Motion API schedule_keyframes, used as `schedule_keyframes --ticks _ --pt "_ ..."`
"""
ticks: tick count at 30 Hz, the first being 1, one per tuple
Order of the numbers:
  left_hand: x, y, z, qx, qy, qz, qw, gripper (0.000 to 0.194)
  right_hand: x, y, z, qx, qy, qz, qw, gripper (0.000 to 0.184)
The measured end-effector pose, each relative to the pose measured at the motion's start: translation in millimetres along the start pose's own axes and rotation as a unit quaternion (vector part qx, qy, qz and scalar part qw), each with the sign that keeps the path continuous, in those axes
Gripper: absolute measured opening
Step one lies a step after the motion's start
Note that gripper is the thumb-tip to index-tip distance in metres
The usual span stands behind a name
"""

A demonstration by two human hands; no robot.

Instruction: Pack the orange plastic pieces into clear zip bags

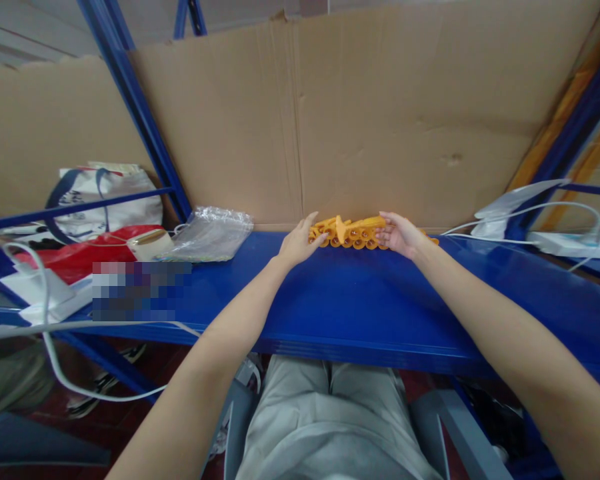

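At the back of the blue shelf top lies a cluster of yellow-orange plastic parts (359,243) with a row of round openings facing me. On top of it is a yellow plastic piece (341,230) with a pointed upright part and an arm reaching right; its exact kind I cannot make out. My left hand (299,241) curls around the left end, thumb in front and fingers behind. At the other end, my right hand (401,235) pinches the piece's right tip between thumb and fingers, other fingers bent below. More yellow plastic shows behind my right wrist.
A cardboard sheet (380,120) stands behind the blue shelf top (360,300). Leftward lie clear plastic bags (213,233), a red bag (90,253), a white tote (115,197) and a white cable (55,363). On the right are a power strip (570,245) and thin white cables.
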State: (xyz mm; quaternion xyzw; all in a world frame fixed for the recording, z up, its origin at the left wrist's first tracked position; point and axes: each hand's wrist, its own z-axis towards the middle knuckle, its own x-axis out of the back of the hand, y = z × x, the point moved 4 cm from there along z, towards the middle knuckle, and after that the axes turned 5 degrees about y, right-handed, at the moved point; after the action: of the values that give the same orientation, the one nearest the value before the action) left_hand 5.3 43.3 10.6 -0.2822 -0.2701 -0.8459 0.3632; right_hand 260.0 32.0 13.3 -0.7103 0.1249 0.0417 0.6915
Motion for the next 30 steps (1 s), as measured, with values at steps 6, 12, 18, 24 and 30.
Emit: schedule_keyframes --ticks 6,12,18,24,30 --pt "-6.6 -30.9 4.9 0.061 0.014 -0.001 0.998 0.049 47.7 -19.1 25.7 0.302 0.225 -0.102 0.921 0.032" --pt "-12.6 -36.0 3.9 0.076 -0.012 0.02 0.997 0.04 49.3 -2.8 20.2 0.418 0.265 -0.458 0.738 0.034" --pt "-18.1 -39.9 4.4 0.066 -0.025 0.019 0.997 0.039 30.7 11.4 15.0 0.359 0.217 -0.631 0.653 0.049" --pt "-21.5 -47.5 5.3 0.062 -0.032 0.022 0.997 0.038 34.4 12.8 19.2 0.337 0.186 -0.632 0.673 0.057" --pt "-23.2 -60.2 6.3 0.126 -0.027 0.018 0.991 0.044 35.5 15.6 23.0 0.37 0.175 -0.624 0.665 0.056"
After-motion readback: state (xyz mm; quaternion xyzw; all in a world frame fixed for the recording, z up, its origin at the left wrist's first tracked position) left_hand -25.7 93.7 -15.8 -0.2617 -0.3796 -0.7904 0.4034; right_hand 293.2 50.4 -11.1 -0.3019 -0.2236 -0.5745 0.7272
